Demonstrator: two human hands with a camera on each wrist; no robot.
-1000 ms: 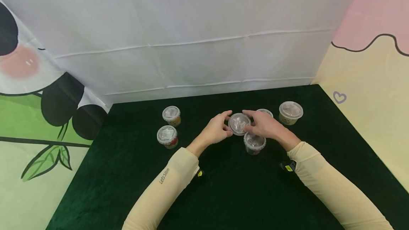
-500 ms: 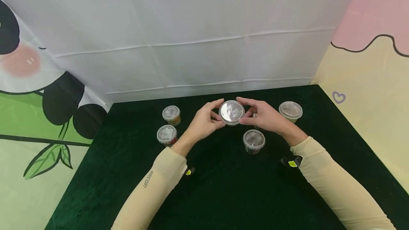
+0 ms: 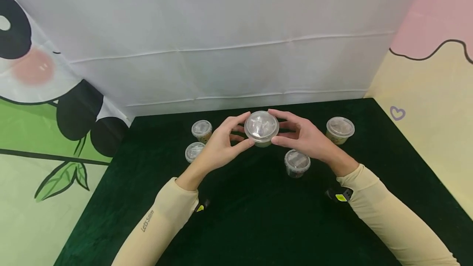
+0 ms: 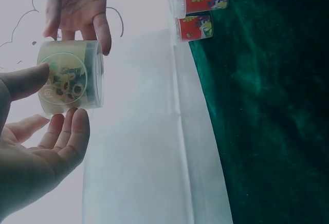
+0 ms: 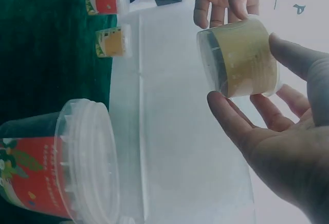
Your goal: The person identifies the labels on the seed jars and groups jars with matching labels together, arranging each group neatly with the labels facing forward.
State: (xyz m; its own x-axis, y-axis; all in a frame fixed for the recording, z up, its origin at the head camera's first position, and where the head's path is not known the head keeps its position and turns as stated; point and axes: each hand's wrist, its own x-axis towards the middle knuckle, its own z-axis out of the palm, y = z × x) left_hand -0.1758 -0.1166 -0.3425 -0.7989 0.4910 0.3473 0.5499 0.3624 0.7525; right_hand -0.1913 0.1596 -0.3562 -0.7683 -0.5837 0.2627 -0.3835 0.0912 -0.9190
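A clear round plastic tub with a pale yellow label (image 3: 261, 125) is held up off the dark green cloth between both hands. My left hand (image 3: 223, 141) grips its left side, thumb on the label and fingertips against the opposite side in the left wrist view. From the right, my right hand (image 3: 303, 136) holds the same tub (image 5: 244, 59) between thumb and fingers. The tub's clear lid faces up toward the head camera. A lidded tub with a red label (image 5: 38, 172) stands close to the right wrist, below the right hand in the head view.
Two lidded tubs, one behind (image 3: 202, 129) and one in front (image 3: 194, 151), stand left of the left hand, the front one partly covered by it. Another tub (image 3: 340, 129) stands at the right. A white cloth wall (image 3: 236, 69) rises behind the table's back edge.
The held tub has risen toward the head camera and shifted left, away from the front tub, with both hands. It shows larger now. The tubs on the table stay put.
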